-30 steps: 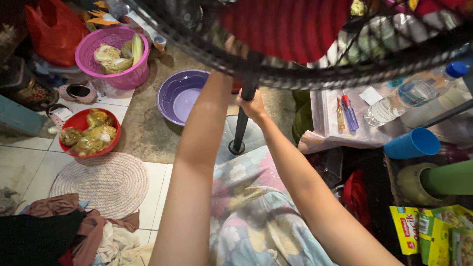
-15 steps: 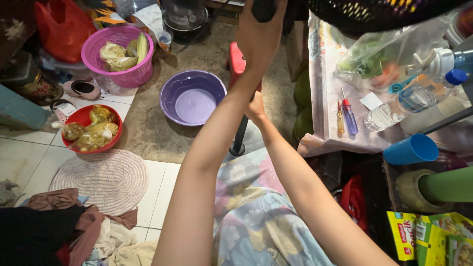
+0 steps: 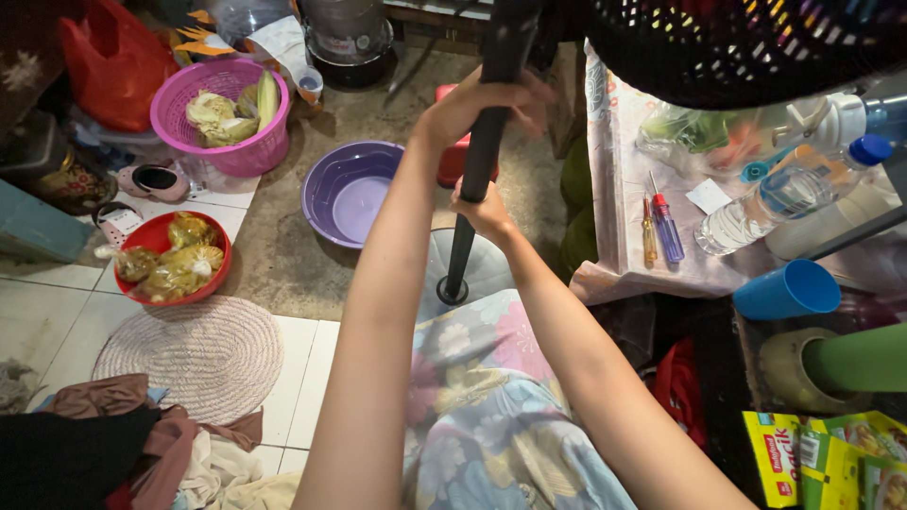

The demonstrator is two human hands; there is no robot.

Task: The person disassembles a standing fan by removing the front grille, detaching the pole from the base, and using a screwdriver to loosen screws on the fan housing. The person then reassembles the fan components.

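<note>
A standing fan's black pole (image 3: 477, 179) rises from a pale round base (image 3: 487, 269) on the floor in front of my knees. My left hand (image 3: 477, 104) is wrapped around the pole high up. My right hand (image 3: 484, 210) grips the same pole just below it. The fan's black grille head (image 3: 746, 47) fills the top right corner. My lap is covered by floral cloth (image 3: 491, 416).
A purple basin (image 3: 350, 194) sits left of the pole, with a pink basket of vegetables (image 3: 227, 118) and a red bowl of bagged food (image 3: 170, 260) further left. A woven round mat (image 3: 189, 354) lies near. Right: a table with screwdrivers (image 3: 661, 227), a water bottle (image 3: 784, 194) and a blue cup (image 3: 786, 289).
The fan head with its red blades has risen out of the centre of view to the top right. My left hand has closed on the pole above my right hand.
</note>
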